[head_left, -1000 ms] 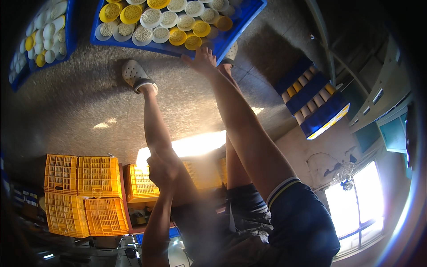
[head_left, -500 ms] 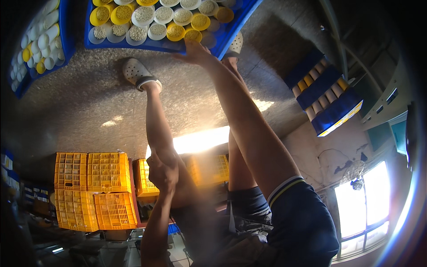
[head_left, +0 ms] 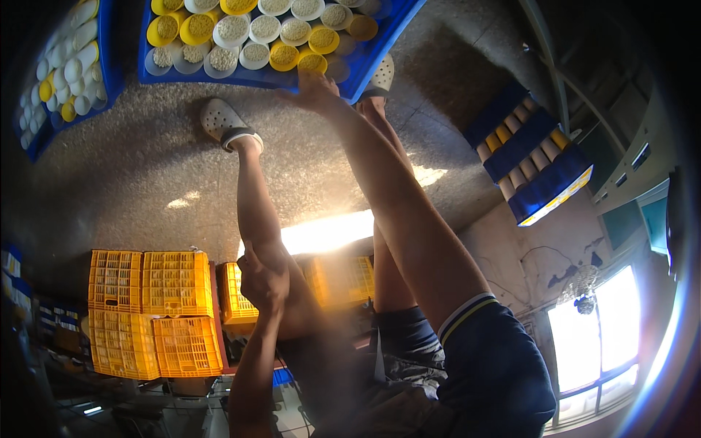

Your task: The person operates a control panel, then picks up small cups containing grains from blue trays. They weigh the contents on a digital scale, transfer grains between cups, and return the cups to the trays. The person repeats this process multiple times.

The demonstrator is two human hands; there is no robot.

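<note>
Rough grey floor [head_left: 146, 153] fills the upper half, with a bright window [head_left: 595, 321] at lower right. Yellow crates [head_left: 177, 281] stand at the left, four of them two by two. Off to the right is a tray stack [head_left: 562, 177], blue with white and yellow in its layers. At the top, a blue tray [head_left: 364, 69] holds rows of white and yellow cups [head_left: 232, 31], many filled with pale grains; a second tray [head_left: 109, 62] lies to its left. Pale clogs [head_left: 223, 120] are near the blue tray. The left hand [head_left: 264, 283], fingers bent, rests against the left leg [head_left: 255, 193]. The right hand [head_left: 312, 91] reaches the tray's near edge, fingertips at a yellow cup [head_left: 312, 62]; whether they grip it, I cannot tell.
</note>
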